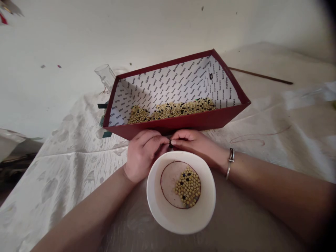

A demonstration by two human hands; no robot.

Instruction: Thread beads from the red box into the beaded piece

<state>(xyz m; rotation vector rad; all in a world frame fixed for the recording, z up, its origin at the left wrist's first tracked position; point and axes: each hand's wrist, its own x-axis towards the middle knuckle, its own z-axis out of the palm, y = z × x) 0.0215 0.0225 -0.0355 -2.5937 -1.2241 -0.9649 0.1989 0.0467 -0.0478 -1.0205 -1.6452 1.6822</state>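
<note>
both hands met just beyond the far rim of the white bowl (181,191), forearms angled in from the lower corners. left hand (143,154) was curled, its fingertips pressed together against those of the right hand (195,144), which lay flatter with a metal bangle (230,161) at the wrist. between the fingertips sat a small dark thing (170,143), too small to identify. cream and black beads (188,187) lay in the bowl; more beads (173,109) lined the tilted red box (183,122) just behind the hands.
</note>
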